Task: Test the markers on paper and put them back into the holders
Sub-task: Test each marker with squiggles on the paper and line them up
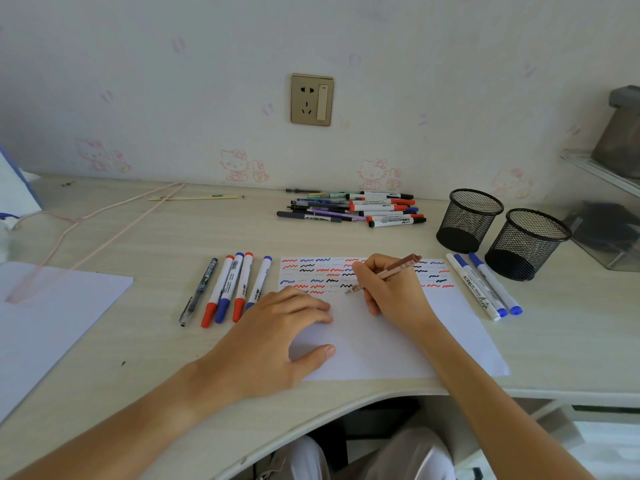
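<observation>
**Brown pen on the test sheet**

The right hand [391, 289] grips a slim brown pen [388, 271], its tip resting on the white sheet of paper [398, 341] just below rows of red, blue and black squiggles. The left hand [273, 337] lies flat with relaxed fingers on the sheet's left edge. Five capped markers [228, 289] lie side by side left of the paper, three more [485, 285] to its right beside two black mesh holders [498, 233]. A loose pile of pens [356, 209] sits near the wall on the pale wooden table [138, 244].

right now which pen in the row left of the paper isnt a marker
The leftmost one: a slim clear-and-black pen, while the other four have thick white barrels with red or blue caps.
</observation>
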